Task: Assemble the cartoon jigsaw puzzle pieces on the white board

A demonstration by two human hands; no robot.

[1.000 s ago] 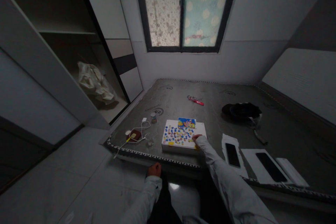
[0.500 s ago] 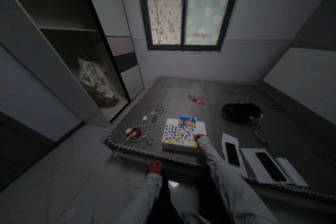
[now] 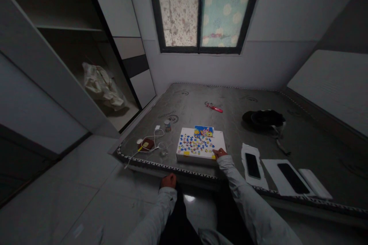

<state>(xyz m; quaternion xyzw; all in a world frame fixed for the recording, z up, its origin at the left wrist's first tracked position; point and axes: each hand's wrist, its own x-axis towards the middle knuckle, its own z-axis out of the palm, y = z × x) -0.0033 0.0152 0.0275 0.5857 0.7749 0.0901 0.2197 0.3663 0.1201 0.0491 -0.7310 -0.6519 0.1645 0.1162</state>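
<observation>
Loose jigsaw puzzle pieces (image 3: 195, 144), mostly blue, white and yellow, lie spread over a white box (image 3: 220, 137) near the bed's front edge. A blue picture card (image 3: 204, 131) with cartoon figures is at the back of the box top. My right hand (image 3: 220, 153) is at the box's front right corner, fingers pinched together beside the rightmost pieces. Whatever sits between those fingertips is too small to make out. Closed into a fist, my left hand (image 3: 169, 180) rests over my left leg, in front of the bed edge and apart from the box.
Left of the box are a clear round container (image 3: 163, 152), a small jar (image 3: 167, 125), and a brown case (image 3: 147, 144) with a white cable. Two phones (image 3: 253, 165) lie to the right, below a black cap (image 3: 263, 118). A red packet (image 3: 214, 107) lies farther back.
My right hand has shifted slightly toward the box's front edge, away from the pieces at the right. My left hand stays in a fist. The whole view has moved a little.
</observation>
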